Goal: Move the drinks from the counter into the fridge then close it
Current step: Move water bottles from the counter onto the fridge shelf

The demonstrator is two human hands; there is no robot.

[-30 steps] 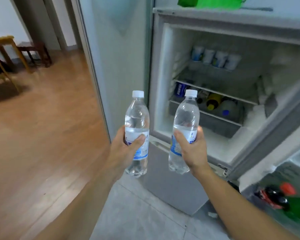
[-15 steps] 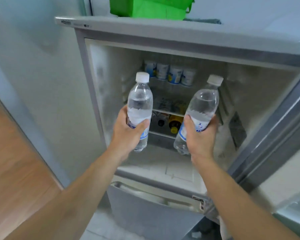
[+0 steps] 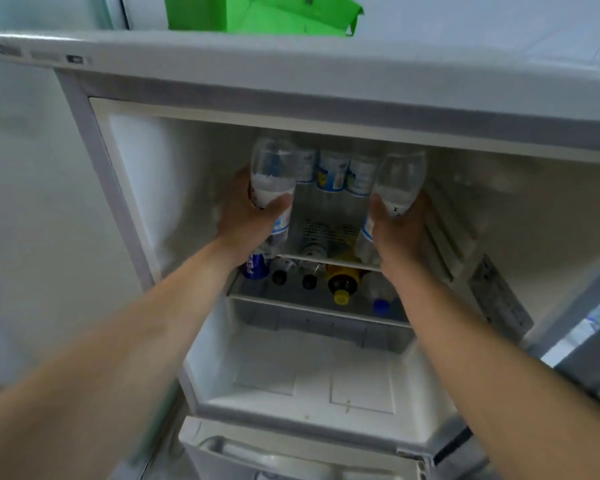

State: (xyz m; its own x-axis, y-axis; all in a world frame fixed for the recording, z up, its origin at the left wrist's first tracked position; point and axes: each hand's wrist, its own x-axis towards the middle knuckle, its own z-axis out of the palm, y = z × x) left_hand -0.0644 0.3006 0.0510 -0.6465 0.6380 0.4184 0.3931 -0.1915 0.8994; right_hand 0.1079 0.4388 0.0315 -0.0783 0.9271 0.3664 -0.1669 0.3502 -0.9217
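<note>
L hand point(image 3: 248, 216) gripping bottle point(image 3: 272, 168), R hand point(image 3: 400, 226) same

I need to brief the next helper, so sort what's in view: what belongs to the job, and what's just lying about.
Job:
left water bottle, in the left hand
right water bottle, in the right hand
open fridge

Lying about:
green bag on top
cups at the back
yellow-capped bottle
blue can

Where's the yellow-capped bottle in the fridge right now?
In the head view, the yellow-capped bottle lies on the fridge's lower shelf, cap toward the camera, right of centre, between a black-capped bottle and a blue-capped bottle.
</note>
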